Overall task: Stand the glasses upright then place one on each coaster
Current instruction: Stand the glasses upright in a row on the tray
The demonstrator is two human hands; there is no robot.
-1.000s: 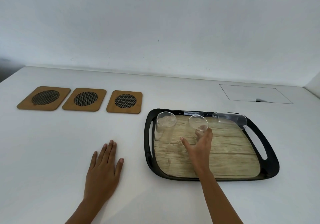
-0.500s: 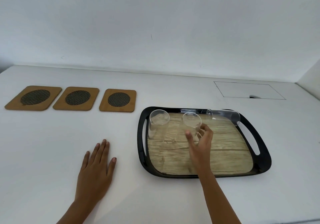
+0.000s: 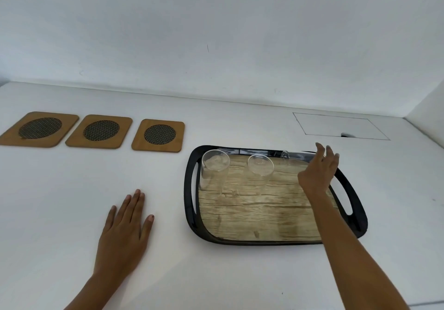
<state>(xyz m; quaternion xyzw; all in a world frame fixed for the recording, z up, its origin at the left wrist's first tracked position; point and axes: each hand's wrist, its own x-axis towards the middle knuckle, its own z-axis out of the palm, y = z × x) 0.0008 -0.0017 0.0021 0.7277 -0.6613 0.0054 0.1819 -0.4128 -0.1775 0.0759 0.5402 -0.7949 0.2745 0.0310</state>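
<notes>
Two clear glasses stand upright on the black tray [image 3: 192, 204] with a wood-look floor: one at the left [image 3: 213, 170], one in the middle [image 3: 260, 168]. A third glass [image 3: 292, 157] lies on its side along the tray's far rim, partly hidden by my right hand [image 3: 319, 168], which hovers over it with fingers spread and holds nothing. My left hand [image 3: 125, 233] rests flat on the white table, left of the tray. Three bamboo coasters with dark mesh centres lie in a row at the far left: [image 3: 39, 128], [image 3: 101, 130], [image 3: 159, 134].
A rectangular hatch outline [image 3: 338, 126] is set in the white table behind the tray. A white wall runs along the table's far edge, and another closes off the right side.
My right hand has let go of the middle glass, which now stands upright, and has moved right and farther back over the lying glass. My left hand stayed flat.
</notes>
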